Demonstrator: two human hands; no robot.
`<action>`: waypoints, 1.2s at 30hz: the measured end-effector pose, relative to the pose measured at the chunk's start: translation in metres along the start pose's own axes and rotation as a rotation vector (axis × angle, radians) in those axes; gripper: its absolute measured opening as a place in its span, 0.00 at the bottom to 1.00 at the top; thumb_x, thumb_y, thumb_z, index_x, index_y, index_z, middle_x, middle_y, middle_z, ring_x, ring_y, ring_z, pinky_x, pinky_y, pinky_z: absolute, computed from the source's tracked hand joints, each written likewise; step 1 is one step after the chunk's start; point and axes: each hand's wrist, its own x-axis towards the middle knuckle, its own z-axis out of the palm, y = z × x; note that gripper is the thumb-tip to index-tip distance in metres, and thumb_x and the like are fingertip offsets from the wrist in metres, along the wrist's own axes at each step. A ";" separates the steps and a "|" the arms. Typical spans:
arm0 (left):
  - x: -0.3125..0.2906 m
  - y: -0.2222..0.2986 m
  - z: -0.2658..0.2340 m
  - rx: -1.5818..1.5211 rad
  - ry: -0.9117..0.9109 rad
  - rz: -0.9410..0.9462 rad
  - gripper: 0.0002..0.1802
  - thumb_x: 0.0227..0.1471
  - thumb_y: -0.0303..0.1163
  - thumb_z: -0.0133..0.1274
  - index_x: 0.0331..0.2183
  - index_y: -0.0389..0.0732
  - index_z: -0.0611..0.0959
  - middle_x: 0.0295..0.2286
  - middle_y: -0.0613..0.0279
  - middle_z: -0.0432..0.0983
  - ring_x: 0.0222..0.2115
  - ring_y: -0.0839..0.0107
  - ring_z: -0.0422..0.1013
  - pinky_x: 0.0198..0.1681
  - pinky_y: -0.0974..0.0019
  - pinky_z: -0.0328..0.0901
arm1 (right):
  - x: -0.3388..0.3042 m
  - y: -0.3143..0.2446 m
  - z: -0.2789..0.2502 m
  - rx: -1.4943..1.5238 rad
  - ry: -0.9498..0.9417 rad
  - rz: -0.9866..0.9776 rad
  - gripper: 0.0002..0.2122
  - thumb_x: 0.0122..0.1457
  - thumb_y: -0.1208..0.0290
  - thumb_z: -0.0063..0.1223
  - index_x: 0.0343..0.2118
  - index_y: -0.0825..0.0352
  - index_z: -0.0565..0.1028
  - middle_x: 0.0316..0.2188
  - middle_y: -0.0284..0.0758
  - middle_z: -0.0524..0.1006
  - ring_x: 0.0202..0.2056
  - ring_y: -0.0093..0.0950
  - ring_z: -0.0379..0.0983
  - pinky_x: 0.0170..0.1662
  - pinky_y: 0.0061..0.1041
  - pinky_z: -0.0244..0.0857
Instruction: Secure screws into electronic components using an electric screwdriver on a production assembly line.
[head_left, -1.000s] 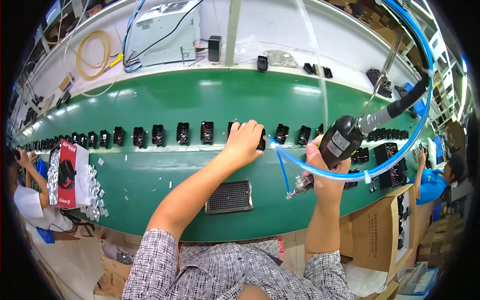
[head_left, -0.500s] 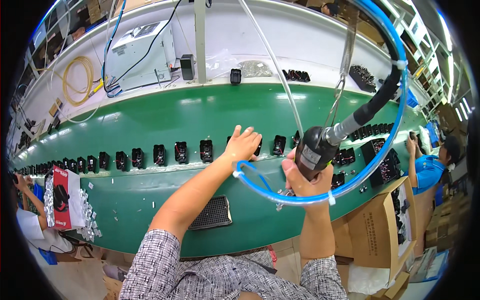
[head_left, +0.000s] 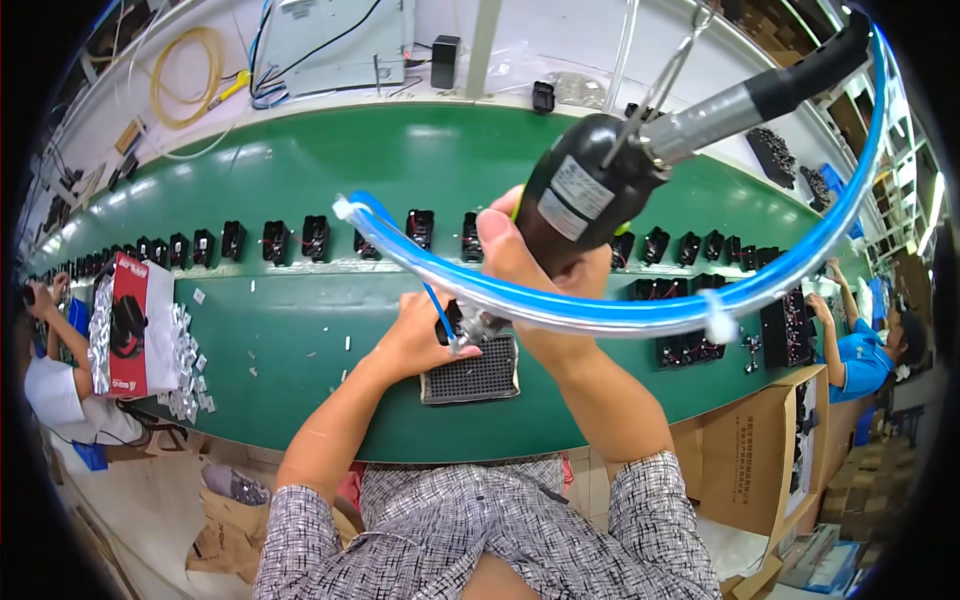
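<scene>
A black power screwdriver (head_left: 570, 200), hanging from a wire hook, is gripped in my right hand (head_left: 530, 262), thumb along its side. Its silver tip end points down to the left, close to my left hand (head_left: 413, 335). Fingers of that left hand close around a small black housing (head_left: 453, 318), mostly hidden by the hand and the tool. Right beside it lies a dark perforated tray (head_left: 470, 372) with a pale rim. A thick clear-and-blue hose (head_left: 600, 308) loops in front of my right hand.
Black housings (head_left: 275, 240) with red wires stand in a long row across the green bench (head_left: 340, 165). At left are a red-and-white box (head_left: 140, 325) and silver pieces (head_left: 185, 365). A cardboard box (head_left: 745, 455) stands at right. Co-workers' hands (head_left: 823, 310) show on both sides.
My left hand has left the row and come down toward the tray with a black housing. The screwdriver has moved up and left, looking larger, and the whole view has shifted.
</scene>
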 end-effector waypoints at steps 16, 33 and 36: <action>-0.004 0.004 0.012 -0.051 0.186 0.109 0.48 0.37 0.44 0.75 0.59 0.44 0.74 0.50 0.55 0.75 0.47 0.56 0.69 0.54 0.53 0.54 | -0.001 0.059 0.014 -0.033 -0.009 -0.112 0.06 0.60 0.78 0.61 0.37 0.69 0.76 0.25 0.32 0.76 0.19 0.20 0.71 0.23 0.17 0.64; -0.006 0.017 -0.001 -0.017 0.153 0.150 0.44 0.35 0.42 0.76 0.54 0.46 0.75 0.47 0.63 0.75 0.46 0.61 0.70 0.53 0.57 0.54 | 0.015 0.000 0.020 0.029 -0.100 -0.143 0.06 0.61 0.78 0.60 0.39 0.68 0.74 0.21 0.30 0.75 0.16 0.20 0.67 0.20 0.18 0.63; -0.002 0.009 0.005 -0.060 0.172 0.158 0.44 0.34 0.42 0.76 0.53 0.47 0.75 0.47 0.63 0.74 0.46 0.61 0.70 0.53 0.57 0.54 | 0.005 0.015 0.015 -0.041 -0.076 -0.132 0.06 0.60 0.78 0.60 0.39 0.68 0.74 0.21 0.30 0.74 0.16 0.20 0.67 0.20 0.18 0.64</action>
